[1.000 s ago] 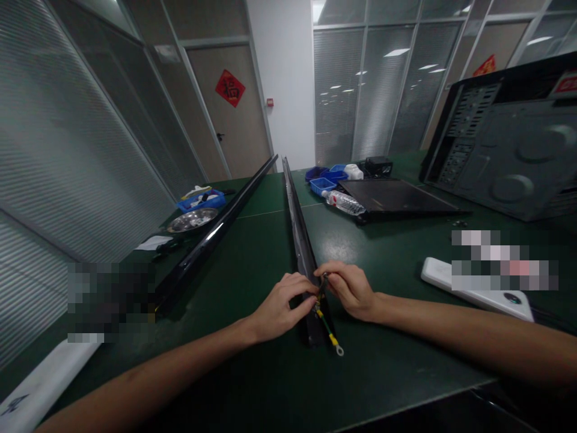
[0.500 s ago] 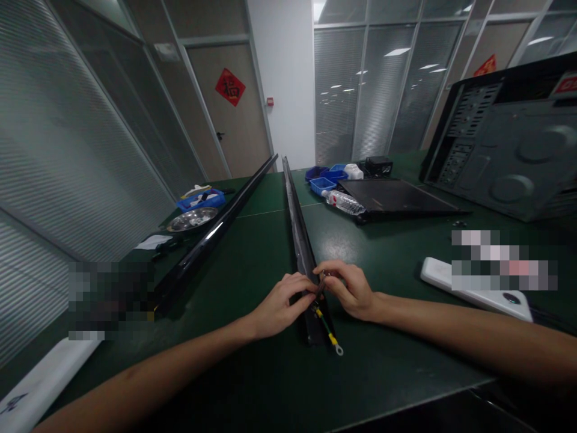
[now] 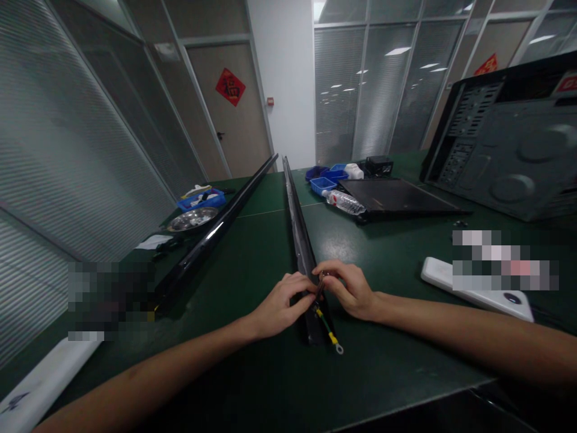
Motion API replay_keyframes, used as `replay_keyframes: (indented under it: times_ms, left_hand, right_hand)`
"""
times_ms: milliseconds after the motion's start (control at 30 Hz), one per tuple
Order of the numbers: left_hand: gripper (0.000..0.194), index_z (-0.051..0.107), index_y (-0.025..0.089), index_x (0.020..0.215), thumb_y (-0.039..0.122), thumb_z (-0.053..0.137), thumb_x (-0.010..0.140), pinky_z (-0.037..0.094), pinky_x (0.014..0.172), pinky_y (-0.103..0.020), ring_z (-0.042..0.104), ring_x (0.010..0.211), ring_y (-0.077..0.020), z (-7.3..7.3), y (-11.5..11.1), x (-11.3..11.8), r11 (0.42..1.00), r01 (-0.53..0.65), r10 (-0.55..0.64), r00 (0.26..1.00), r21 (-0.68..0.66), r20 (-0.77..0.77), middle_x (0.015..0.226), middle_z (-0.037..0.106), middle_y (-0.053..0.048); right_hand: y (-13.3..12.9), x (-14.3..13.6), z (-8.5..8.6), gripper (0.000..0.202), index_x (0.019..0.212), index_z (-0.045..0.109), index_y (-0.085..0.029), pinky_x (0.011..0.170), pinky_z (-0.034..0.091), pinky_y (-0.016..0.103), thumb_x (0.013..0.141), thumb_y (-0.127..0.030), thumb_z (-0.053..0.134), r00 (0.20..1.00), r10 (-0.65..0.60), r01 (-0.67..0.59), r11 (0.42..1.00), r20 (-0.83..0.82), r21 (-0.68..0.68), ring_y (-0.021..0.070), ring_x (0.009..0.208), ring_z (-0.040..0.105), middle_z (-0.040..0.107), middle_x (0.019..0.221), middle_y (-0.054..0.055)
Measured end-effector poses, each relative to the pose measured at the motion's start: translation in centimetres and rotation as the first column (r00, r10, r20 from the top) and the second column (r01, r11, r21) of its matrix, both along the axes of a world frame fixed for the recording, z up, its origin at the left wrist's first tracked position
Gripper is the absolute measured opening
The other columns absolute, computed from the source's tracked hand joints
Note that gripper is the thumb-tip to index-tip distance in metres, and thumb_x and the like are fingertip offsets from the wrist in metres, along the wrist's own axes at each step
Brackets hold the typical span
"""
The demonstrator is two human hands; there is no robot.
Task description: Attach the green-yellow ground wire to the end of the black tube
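Observation:
A long dark rail lies lengthwise on the green table, its near end between my hands. My left hand is closed at the fingertips on a small metal part over the rail's near end. From the right, my right hand pinches the same small part, whose shape is mostly hidden by the fingers. Just below the fingertips, a short green and yellow wire with a ring terminal hangs over the rail's right edge.
Another long black rail lies to the left, near a metal dish and blue tray. On the right are a plastic bottle, blue bins, a flat black panel, a white device and a computer case.

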State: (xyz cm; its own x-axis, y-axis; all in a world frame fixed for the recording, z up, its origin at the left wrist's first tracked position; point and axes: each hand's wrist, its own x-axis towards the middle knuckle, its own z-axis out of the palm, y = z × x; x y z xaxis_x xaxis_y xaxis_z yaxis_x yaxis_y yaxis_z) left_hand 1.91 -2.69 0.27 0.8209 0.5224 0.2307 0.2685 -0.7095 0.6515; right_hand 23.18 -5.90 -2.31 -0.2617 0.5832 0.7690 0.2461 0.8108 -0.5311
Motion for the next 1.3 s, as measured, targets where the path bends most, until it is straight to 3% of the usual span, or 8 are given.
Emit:
replay_keyframes:
  times_ms: [1300]
  left_hand:
    - [0.011, 0.066, 0.02, 0.098, 0.023, 0.056, 0.099, 0.04, 0.094, -0.037, 0.061, 0.095, -0.0218, -0.33, 0.18, -0.23, 1.0, -0.009, 0.009, 1.0, 0.019, -0.004, 0.101, 0.07, -0.004]
  right_hand:
    - [-0.03, 0.0, 0.18, 0.019, 0.113, 0.062, -0.018, 0.06, 0.055, 0.023, 0.107, -0.024, 0.045, 0.999, 0.036, -0.035, 0.999, 0.01, -0.026, 0.0128, 0.061, 0.066, 0.067, 0.078, 0.001]
